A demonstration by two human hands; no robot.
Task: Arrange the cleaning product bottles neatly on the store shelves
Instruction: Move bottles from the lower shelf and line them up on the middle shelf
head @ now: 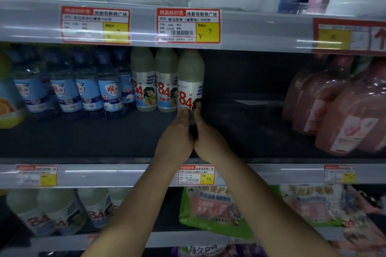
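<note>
**Both hands on the third "84" bottle, middle shelf**

At the far left of the middle shelf [83,137] stood a row of blue-labelled bottles [108,89], their labels too blurred to read beyond a red-and-white crest. Just beside them came two pale bottles [154,81] printed with a large red "84", upright and touching each other. The third "84" disinfectant bottle [191,81] stood upright against that pair, long axis vertical, cap up under the shelf above, its red "84" facing outward.

The left hand [177,133] and the right hand [206,140] met at its base, heels together, fingers laid up either side of the lower label and cupping the bottle between them.

Above, a red-framed price tag [188,25] showed a barcode, "900" and "¥ 7" on yellow. On the shelf edge below the hands, a smaller tag [196,175] read "15". To the right lay bare dark shelf, then pink bottles [338,110] at the far right.
</note>
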